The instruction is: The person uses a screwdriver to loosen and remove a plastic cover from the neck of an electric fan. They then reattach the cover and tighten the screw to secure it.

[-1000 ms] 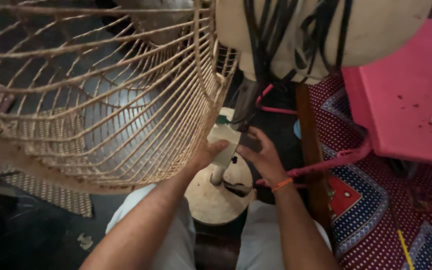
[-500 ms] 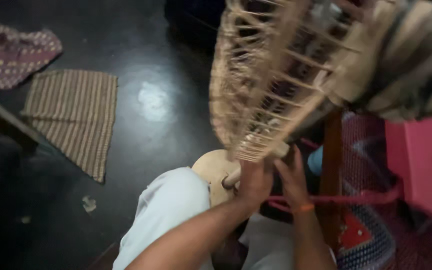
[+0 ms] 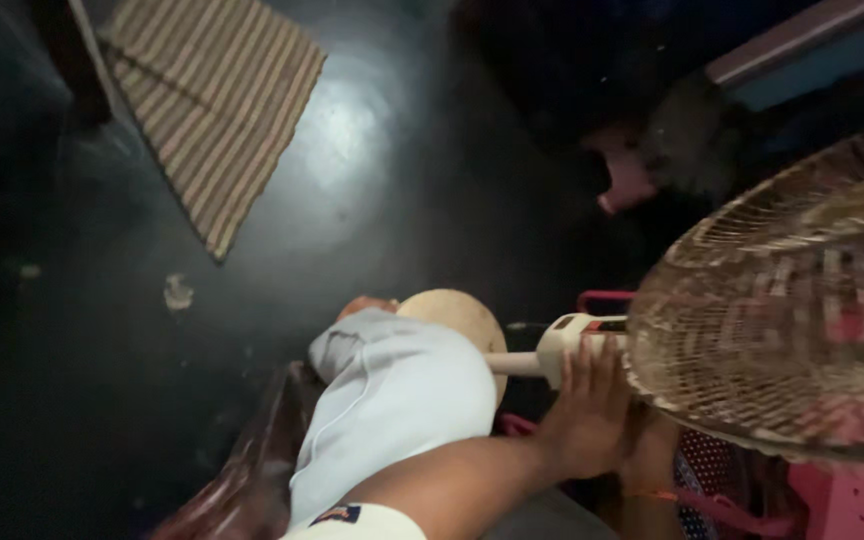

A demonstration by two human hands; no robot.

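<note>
my left hand (image 3: 587,415) is wrapped on the fan neck (image 3: 572,345), right hand (image 3: 652,450) mostly hidden so i cannot tell its hold; the tilted fan cage (image 3: 782,330) could swing and topple off its round base (image 3: 452,320).

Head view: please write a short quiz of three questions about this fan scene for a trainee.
1. True or false: the left hand rests against the fan's neck, beside the wire guard.
2. What lies on the dark floor at upper left? A) striped mat B) bucket C) shoe
3. What shape is the fan's base?

Key: 1 true; 2 A; 3 round.
</note>
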